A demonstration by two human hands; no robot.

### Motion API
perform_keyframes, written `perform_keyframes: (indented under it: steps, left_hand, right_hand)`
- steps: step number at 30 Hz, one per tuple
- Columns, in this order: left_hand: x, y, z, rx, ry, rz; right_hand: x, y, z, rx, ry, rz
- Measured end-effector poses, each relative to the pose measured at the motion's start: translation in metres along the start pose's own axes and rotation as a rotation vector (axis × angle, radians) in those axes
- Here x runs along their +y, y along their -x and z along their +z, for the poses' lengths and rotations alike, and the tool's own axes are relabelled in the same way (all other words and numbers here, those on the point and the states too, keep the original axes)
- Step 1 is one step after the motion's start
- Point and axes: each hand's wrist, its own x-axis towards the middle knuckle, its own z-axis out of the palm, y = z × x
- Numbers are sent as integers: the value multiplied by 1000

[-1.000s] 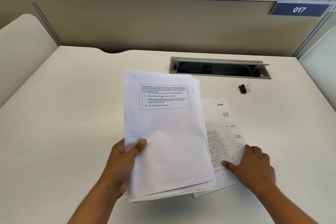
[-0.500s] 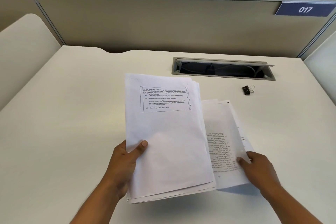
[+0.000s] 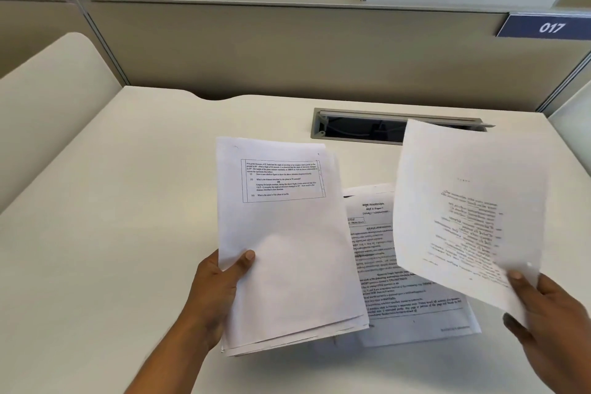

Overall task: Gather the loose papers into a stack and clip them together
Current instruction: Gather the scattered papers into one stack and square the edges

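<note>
Left hand (image 3: pixel 217 291) grips stack (image 3: pixel 287 249), long axis 12–6. Right hand (image 3: pixel 550 307) pinches lifted sheet (image 3: pixel 467 217) at 3 o'clock of stack, nearer it. Remaining paper (image 3: pixel 412 297) lies flat on desk (image 3: pixel 128 233) between; clip not visible.

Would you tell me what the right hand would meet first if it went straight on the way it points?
Probably the stack in the left hand: the right hand, pinching a sheet, points up-left above the flat printed page; depth is unclear.
</note>
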Motion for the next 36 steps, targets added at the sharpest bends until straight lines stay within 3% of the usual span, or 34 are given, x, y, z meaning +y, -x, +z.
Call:
perform_keyframes:
  steps: [6, 14, 20, 23, 27, 29, 36]
  left_hand:
    - [-5, 2, 17, -62, 8, -21]
    - [-6, 18, 38, -167, -21, -38]
    - [-4, 24, 41, -217, -11, -57]
    - [-5, 25, 41, -235, 5, -56]
    - [-6, 26, 43, -274, 0, -71]
    - [-4, 28, 46, -298, -8, -84]
    - [6, 26, 50, -315, 105, -147]
  right_hand:
    - [18, 13, 31, -214, 30, -51]
    - [31, 31, 74, -343, 165, -84]
    - [28, 32, 81, -313, 328, -153]
    - [25, 28, 81, -306, 292, -123]
    - [14, 30, 78, -489, 78, 50]
    - [15, 31, 78, -543, 66, 14]
    - [22, 28, 79, -461, 38, -44]
